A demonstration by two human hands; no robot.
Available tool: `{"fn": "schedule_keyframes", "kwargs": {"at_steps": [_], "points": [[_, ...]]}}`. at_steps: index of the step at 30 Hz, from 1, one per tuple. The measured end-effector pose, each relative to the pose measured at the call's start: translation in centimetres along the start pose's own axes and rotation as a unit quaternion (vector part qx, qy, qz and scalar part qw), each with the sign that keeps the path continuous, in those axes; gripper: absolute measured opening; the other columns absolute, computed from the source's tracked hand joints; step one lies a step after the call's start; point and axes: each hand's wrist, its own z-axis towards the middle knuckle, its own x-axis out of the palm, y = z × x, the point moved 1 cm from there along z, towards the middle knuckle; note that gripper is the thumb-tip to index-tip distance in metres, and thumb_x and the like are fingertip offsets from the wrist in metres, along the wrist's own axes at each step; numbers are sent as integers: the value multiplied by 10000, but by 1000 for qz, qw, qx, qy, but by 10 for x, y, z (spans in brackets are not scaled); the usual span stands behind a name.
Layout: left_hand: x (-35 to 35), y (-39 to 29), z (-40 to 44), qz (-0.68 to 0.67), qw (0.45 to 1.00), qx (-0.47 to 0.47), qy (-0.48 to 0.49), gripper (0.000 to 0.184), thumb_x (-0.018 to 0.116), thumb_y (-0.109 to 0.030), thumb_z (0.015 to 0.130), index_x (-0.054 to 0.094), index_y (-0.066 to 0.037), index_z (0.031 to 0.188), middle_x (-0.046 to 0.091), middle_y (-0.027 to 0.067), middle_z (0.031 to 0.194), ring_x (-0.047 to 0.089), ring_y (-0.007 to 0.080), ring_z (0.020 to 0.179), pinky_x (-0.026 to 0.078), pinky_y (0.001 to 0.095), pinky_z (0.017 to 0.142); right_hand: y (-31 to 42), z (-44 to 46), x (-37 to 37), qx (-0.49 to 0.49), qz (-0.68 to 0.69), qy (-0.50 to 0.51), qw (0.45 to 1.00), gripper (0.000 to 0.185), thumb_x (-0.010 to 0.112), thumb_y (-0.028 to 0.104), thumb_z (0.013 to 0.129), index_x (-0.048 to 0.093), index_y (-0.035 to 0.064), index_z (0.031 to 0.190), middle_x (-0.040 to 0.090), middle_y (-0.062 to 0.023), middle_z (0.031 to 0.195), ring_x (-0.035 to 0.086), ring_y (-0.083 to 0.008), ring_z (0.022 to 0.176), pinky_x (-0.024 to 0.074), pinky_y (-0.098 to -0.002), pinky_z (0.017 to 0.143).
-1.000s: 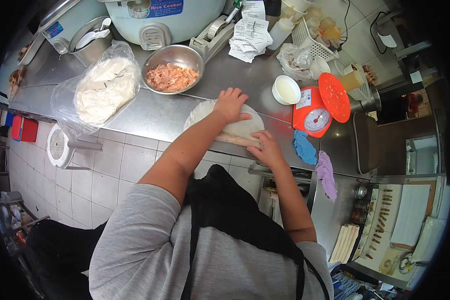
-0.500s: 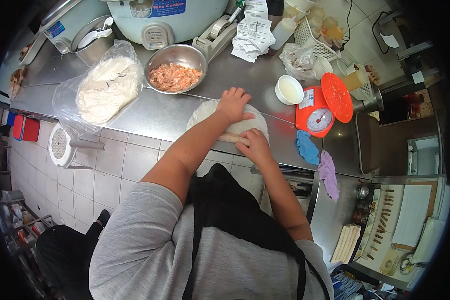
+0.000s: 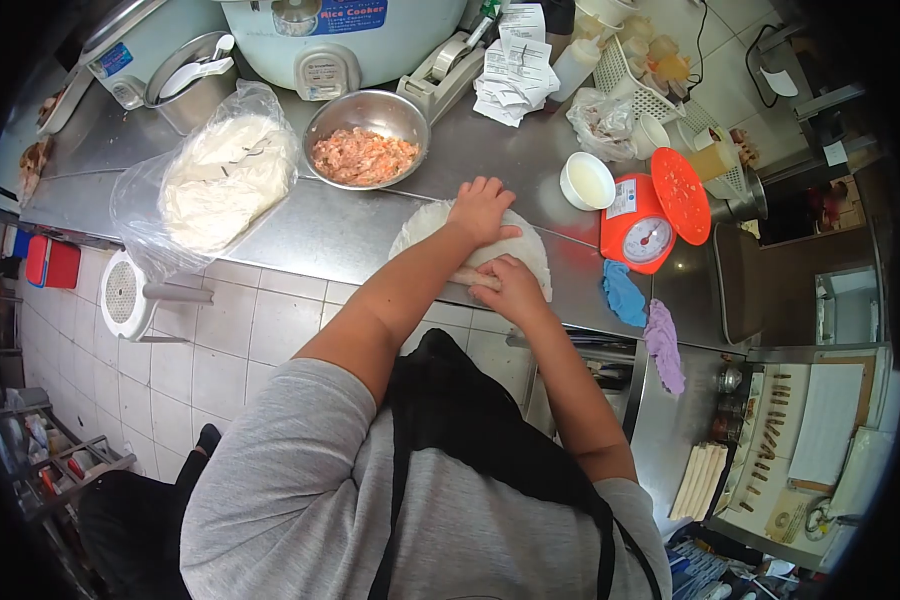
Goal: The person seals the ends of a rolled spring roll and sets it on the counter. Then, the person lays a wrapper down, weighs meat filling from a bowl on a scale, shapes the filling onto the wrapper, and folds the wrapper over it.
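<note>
Round white wrapper sheets (image 3: 422, 222) lie near the front edge of the steel counter. My left hand (image 3: 482, 212) rests flat on them with its fingers spread. Along their near edge lies a thin pale roll (image 3: 467, 275), and my right hand (image 3: 513, 291) has its fingers closed round the roll's right end. A steel bowl (image 3: 400, 112) of orange-pink minced filling (image 3: 363, 156) stands beyond my left hand. To the right is a small white bowl (image 3: 588, 182) of pale liquid.
A plastic bag of white wrappers (image 3: 225, 180) lies left. An orange scale (image 3: 642, 235), a blue cloth (image 3: 623, 292) and a purple cloth (image 3: 662, 345) are right. Pale rolls (image 3: 698, 482) lie farther right. A white stool (image 3: 125, 294) and a person's dark-clothed leg (image 3: 135, 520) are lower left.
My right hand has moved left along the roll and closed round it. My left hand stays on the wrappers. A dark shoe has come into view at lower left, and the view has shifted slightly.
</note>
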Motion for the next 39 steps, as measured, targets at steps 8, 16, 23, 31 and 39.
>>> {"fn": "schedule_keyframes", "kwargs": {"at_steps": [8,16,23,31,39], "points": [[-19,24,-1,-13,998,18,54,476,627,-373,735,509,-172,1150,468,67,1120,409,256,1069,319,400,870,9,6,17,-28,-18,-45,998,297,719,189,630,614,48,869,571,-105,908,534,-296,890,430,-372,801],[-28,51,-28,22,999,28,-20,540,636,-396,718,480,-165,1181,441,66,1139,384,250,1090,313,403,873,26,17,31,-34,-16,-49,998,295,721,181,622,618,50,865,572,-105,896,534,-294,878,432,-374,794],[-30,51,-26,2,1000,16,-8,538,651,-382,710,486,-169,1175,445,67,1128,382,248,1100,314,411,878,41,23,27,-45,-5,-29,999,270,713,176,628,617,52,847,574,-104,880,538,-294,849,437,-375,775],[-56,45,-39,-25,992,53,-110,439,636,-220,709,512,-155,1126,471,82,1097,414,276,1063,318,418,871,40,24,40,-69,-35,-57,995,253,696,186,640,623,55,844,576,-102,866,539,-282,852,435,-376,777],[-85,24,-132,-48,997,51,34,324,679,-147,643,568,-107,944,532,59,913,495,258,929,353,400,785,36,27,42,-69,-58,-41,995,258,684,186,653,608,46,856,573,-95,898,536,-277,878,438,-374,784]]}}
